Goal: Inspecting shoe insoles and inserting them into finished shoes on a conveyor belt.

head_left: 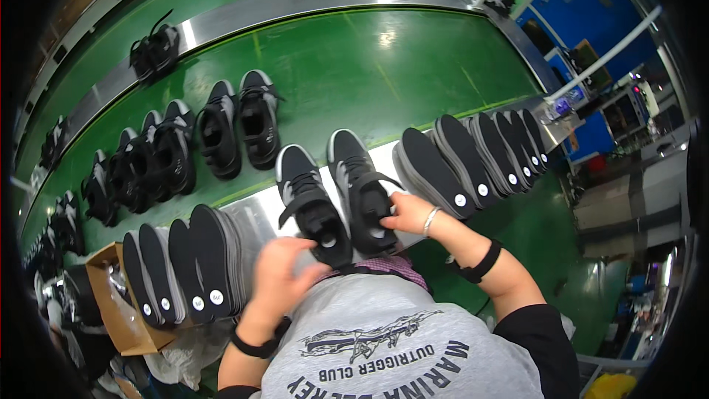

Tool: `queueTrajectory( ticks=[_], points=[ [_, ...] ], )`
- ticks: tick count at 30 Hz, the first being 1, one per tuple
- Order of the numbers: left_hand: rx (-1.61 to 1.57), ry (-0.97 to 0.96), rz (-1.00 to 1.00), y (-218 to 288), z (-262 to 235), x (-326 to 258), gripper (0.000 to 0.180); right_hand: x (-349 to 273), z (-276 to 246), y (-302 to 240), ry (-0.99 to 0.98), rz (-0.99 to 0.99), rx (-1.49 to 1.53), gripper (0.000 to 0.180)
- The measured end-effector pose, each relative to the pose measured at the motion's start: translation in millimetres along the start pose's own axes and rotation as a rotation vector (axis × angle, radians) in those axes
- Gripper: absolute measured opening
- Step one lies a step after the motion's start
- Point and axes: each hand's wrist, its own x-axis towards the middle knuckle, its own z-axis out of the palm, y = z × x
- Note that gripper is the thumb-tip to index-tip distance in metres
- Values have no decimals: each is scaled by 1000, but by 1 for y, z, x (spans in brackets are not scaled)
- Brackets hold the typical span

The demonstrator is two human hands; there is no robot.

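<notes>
Two black sneakers sit side by side on the metal counter (255,214) directly ahead of the person, heels toward the body. The left hand (284,273) has its grip curled loosely against the heel of the left sneaker (310,203), fingers bent and touching the collar; how far the fingers close around it cannot be told. The right hand (406,214) has its grip pressed onto the inner side of the right sneaker (362,188), fingertips tucked at the shoe opening, thumb hidden.

Room is tight on both sides. Just beyond the right grip stands a row of black insoles (473,159) leaning on edge, the nearest one almost touching the wrist. Left of the left grip, a second row of insoles (181,262) stands close, with a cardboard box (118,310) beyond it at the counter's near edge. Ahead of both grips the counter's far edge meets a green conveyor belt (369,66), open in its middle, with more black sneakers (229,125) lined up ahead and to the left.
</notes>
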Motion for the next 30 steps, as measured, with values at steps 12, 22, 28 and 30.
queueTrajectory(
  ticks=[12, 22, 28, 30],
  points=[
    [445, -322, -91, -12, -7, -1, 27, -6, -70, 126, 781, 178, -183, 32],
    [305, -164, 14, 20, 77, 75, 75, 11, -92, 151, 569, 426, -229, 48],
    [160, -162, 48, 5, 118, 102, 54, -10, -100, 146, 856, 235, -111, 37],
    [-82, -28, -31, 0, 123, 102, 26, -23, -112, 132, 795, 23, 273, 23]
  ],
)
